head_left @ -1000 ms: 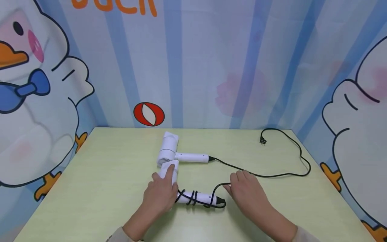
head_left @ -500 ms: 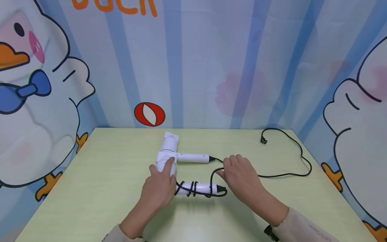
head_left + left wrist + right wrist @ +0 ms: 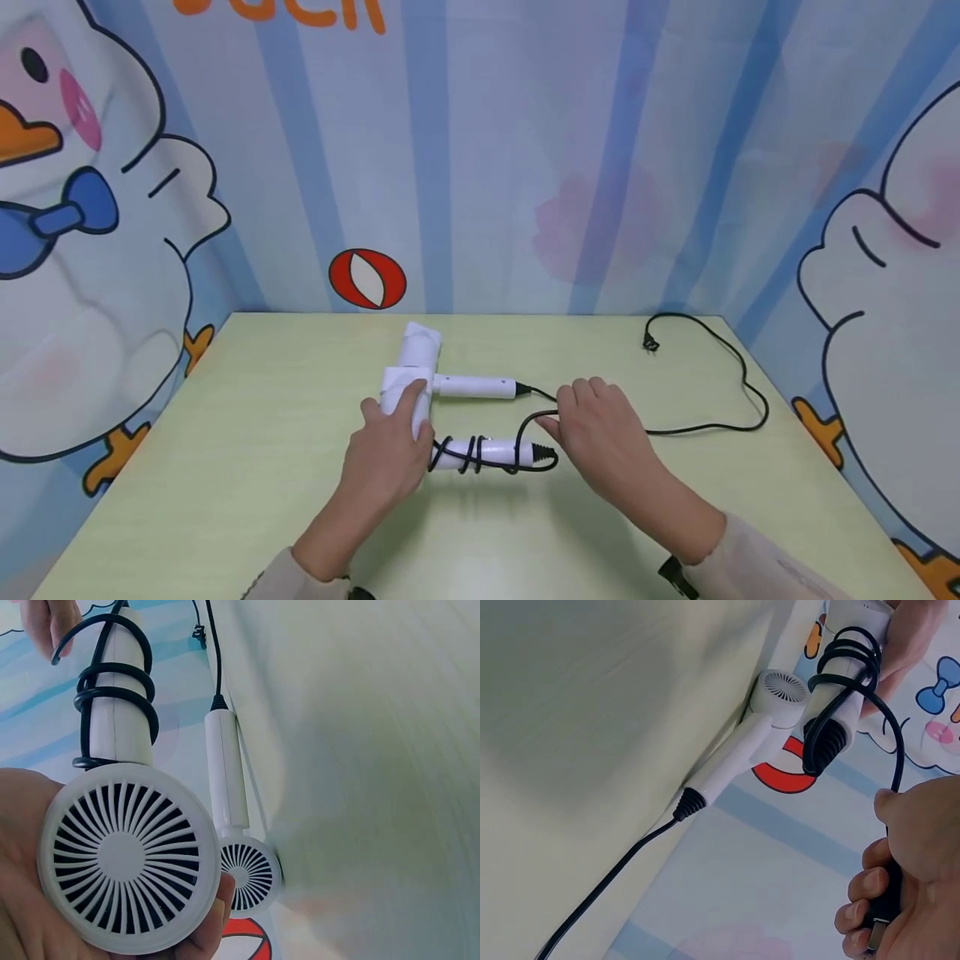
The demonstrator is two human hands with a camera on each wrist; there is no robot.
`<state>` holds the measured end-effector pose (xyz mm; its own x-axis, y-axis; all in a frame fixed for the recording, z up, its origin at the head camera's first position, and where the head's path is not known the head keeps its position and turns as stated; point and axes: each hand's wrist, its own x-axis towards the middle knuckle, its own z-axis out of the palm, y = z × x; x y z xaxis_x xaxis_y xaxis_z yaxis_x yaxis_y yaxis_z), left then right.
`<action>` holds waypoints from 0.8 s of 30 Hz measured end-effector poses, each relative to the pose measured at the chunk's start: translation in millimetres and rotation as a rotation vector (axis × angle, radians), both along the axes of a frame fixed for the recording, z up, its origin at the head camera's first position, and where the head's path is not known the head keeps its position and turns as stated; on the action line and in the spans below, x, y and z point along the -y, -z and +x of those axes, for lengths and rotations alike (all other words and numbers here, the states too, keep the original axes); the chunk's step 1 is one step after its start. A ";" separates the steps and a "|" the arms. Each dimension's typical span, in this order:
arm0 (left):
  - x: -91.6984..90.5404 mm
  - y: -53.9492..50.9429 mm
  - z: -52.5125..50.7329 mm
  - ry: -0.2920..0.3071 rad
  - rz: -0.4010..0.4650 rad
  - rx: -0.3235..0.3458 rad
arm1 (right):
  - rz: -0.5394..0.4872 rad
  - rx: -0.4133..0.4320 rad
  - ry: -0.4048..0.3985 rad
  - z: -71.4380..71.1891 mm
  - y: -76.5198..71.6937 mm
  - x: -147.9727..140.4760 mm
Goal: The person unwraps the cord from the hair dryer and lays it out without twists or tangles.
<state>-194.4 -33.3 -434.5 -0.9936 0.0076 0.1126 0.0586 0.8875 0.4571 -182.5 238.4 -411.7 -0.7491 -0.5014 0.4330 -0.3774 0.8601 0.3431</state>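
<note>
My left hand (image 3: 390,454) grips the head of a white hair dryer (image 3: 120,859), its round slotted vent facing the left wrist camera. The black cord (image 3: 896,742) loops several times around this dryer's handle (image 3: 498,452), which points right. Shadows on the table below suggest that the dryer is held above it. Curled around the cord's free end is my right hand (image 3: 607,429), to the right of the handle. In the right wrist view, a plug (image 3: 877,934) with a metal prong shows among its fingers.
A second white hair dryer (image 3: 476,387) lies on the pale table (image 3: 225,467) just behind the held one. Its unwound black cord (image 3: 708,427) curves right to a plug (image 3: 650,342) near the back edge. A printed curtain (image 3: 487,167) borders the table.
My left hand has moved the wrapped hair dryer away from me, so it now overlaps the second dryer's head in the head view. My right hand has also moved that way, still gripping the cord.
</note>
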 end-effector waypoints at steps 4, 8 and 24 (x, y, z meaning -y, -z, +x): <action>1.5 -0.9 -2.6 -0.002 0.003 0.005 | -0.019 -0.015 -0.019 9.5 -0.6 -1.9; 4.1 -2.8 -5.8 -0.001 0.018 0.003 | -0.054 -0.007 -0.048 23.1 -0.3 -1.2; 11.6 -10.7 -11.2 -0.031 0.030 0.053 | -0.097 0.008 -0.135 64.3 6.9 11.8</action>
